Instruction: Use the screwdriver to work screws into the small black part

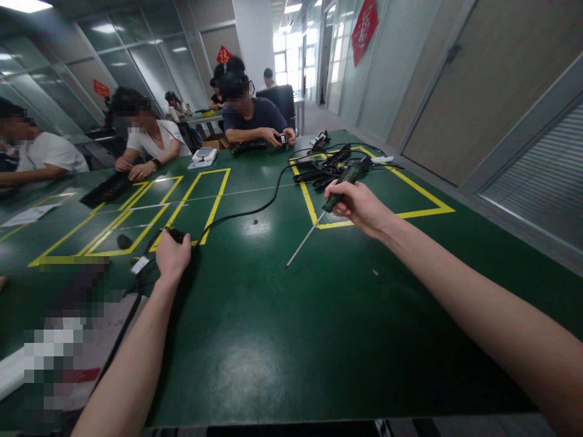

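Note:
My right hand point(357, 206) is wrapped round the dark green handle of a long screwdriver point(334, 199). Its thin metal shaft slopes down to the left, and the tip is over the green table. On the left, my left hand point(172, 258) is closed on a small black object point(177, 233), mostly hidden by the fingers; its kind does not show. A black cable point(241, 213) runs from beside this hand across to a pile of black parts point(330, 164) behind the screwdriver. A white tag point(139, 264) lies left of my left wrist.
Yellow tape point(426, 212) marks rectangles on the green table point(273, 340). A dark lump point(124, 241) lies at the left. Across the table, one person point(248, 121) handles a small part; another point(157, 139) works over a black piece point(109, 187). A white device point(203, 157) stands between them.

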Demonstrator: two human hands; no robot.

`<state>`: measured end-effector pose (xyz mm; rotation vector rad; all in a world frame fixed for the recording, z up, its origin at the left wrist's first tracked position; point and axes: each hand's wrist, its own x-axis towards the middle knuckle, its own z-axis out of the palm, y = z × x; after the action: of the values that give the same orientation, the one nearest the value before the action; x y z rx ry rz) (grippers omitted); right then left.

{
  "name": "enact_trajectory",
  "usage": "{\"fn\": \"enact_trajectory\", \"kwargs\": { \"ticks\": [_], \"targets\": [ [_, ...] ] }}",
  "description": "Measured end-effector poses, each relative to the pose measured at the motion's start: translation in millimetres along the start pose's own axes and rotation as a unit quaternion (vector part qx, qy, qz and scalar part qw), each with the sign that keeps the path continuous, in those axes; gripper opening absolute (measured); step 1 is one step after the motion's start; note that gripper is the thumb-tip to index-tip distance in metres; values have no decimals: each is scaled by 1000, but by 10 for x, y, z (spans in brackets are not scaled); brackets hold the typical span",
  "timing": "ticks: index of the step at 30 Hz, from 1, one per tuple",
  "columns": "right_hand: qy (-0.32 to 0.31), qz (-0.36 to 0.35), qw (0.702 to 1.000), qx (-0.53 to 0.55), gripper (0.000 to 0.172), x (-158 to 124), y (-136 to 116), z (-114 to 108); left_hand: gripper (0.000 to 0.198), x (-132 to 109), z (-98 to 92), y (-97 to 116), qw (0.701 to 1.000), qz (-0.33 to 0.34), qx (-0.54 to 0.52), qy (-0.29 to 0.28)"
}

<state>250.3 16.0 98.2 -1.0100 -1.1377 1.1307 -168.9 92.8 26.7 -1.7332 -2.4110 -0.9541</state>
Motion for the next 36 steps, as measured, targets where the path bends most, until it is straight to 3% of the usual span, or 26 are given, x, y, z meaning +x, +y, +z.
{"fn": "enact_trajectory", "kwargs": {
  "ticks": [3, 9, 14, 19, 23, 32, 36],
  "targets": [
    [4, -2, 1000, 7, 18, -2, 3, 2, 51, -119, -62, 228, 1000, 1, -5, -16],
    [6, -5, 1000, 17, 18, 6, 33, -30, 41, -442, -43, 562, 979, 121, -129, -98],
    [9, -14, 1000, 13, 16, 16, 11, -73, 39, -850, 72, 785, 925, 240, -228, -189],
    [16, -24, 1000, 9, 18, 21, -44, -114, 43, -1248, 180, 908, 859, 327, -252, -303],
    [21, -31, 999, 3, 20, 24, -48, -131, 46, -1378, 229, 918, 826, 389, -241, -328],
    [18, -50, 999, -13, 18, -8, -24, -48, 42, -1298, 128, 925, 777, 373, -307, -403],
    [12, -57, 998, -16, 16, -32, -45, -7, 33, -1290, 149, 937, 781, 339, -317, -417]
  ]
}}
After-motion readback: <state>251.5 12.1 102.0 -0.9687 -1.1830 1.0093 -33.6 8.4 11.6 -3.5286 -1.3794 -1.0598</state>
